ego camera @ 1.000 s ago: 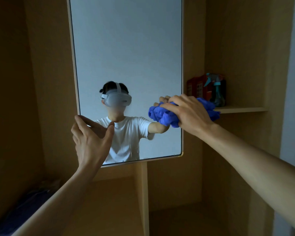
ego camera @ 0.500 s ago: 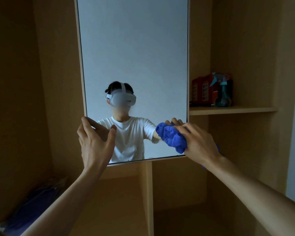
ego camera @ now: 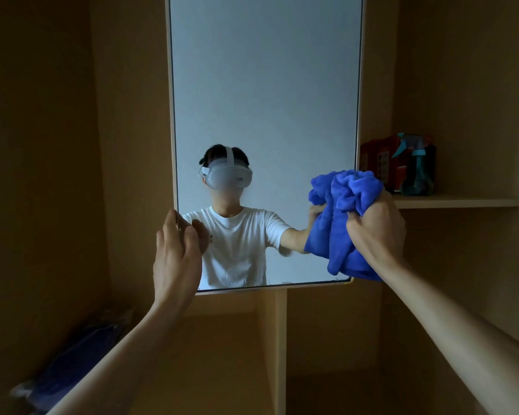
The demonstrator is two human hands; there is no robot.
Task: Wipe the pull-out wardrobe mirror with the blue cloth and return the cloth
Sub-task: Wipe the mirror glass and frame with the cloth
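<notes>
One mirror point(ego camera: 264, 100), wooden wardrobe point(ego camera: 462, 70), shelf point(ego camera: 456, 202)

Crumpled plush cloth point(ego camera: 343, 223): solid royal blue, no pattern. Tall rectangular mirror point(ego camera: 265, 85): pale grey-blue glass in a thin light wooden frame with a dark inner edge line. Its reflection shows a plain white T-shirt and a white headset. Wardrobe panels point(ego camera: 462, 70): uniform tan wood, unpatterned. Wooden shelf point(ego camera: 456, 202): lighter beige. Plastic spray bottle point(ego camera: 415, 170) on it: translucent teal with a teal trigger. Box point(ego camera: 378, 158) beside it: red with pale label patches. Bundle point(ego camera: 72, 363) at lower left: dark blue.
</notes>
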